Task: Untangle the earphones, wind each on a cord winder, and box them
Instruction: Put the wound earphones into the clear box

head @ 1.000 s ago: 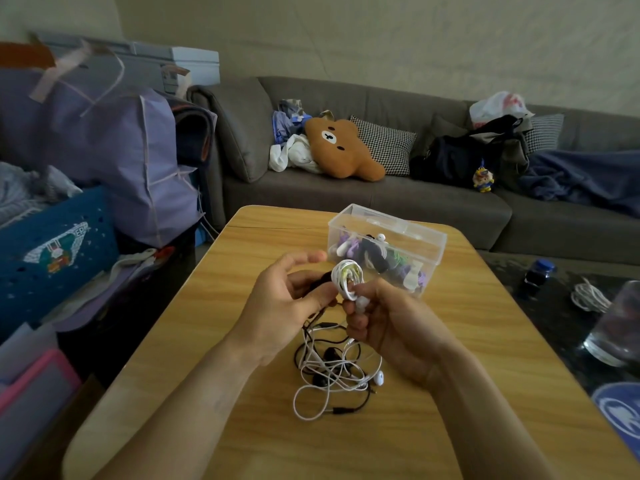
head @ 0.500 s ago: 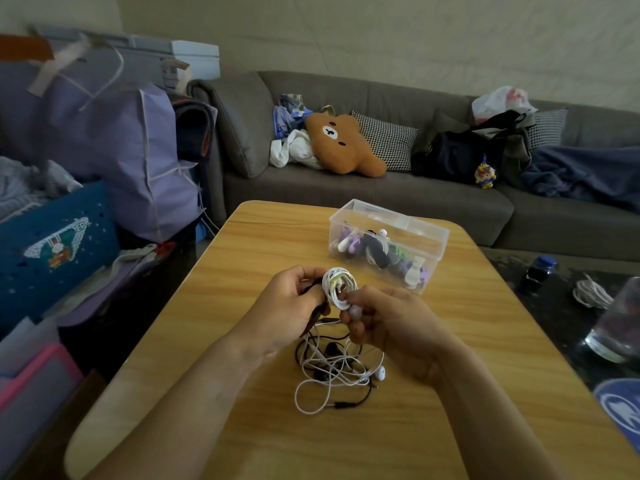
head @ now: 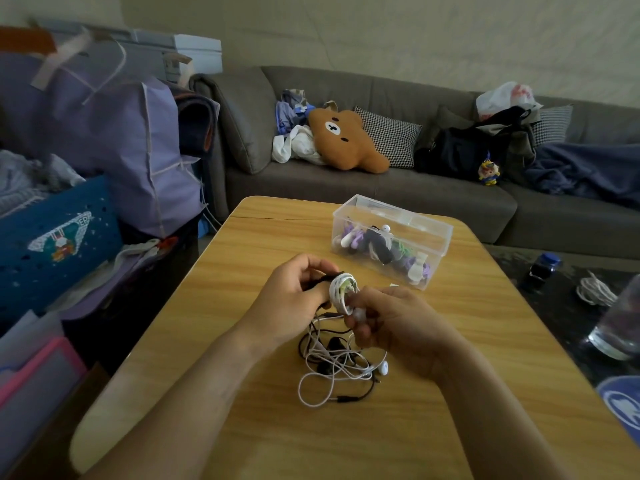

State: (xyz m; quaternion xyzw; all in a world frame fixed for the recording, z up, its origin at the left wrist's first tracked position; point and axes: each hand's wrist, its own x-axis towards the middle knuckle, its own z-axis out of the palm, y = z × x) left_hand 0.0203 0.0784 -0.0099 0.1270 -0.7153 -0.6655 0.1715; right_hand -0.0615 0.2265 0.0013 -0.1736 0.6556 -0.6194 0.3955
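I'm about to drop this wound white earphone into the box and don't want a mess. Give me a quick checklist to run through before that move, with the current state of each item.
1. Coil held: ok. Left hand and right hand both grip the white coil.
2. Cord fully wound: cannot tell. Fingers hide the lower part of the coil.
3. Coil free of the tangled earphones on the table: cannot tell. Cords rise from the pile toward the hands.
4. Clear box open: ok. No lid on top.
5. Room in the box: ok. The far part looks unfilled.
6. Path to the box: ok. Nothing lies between it and the hands.
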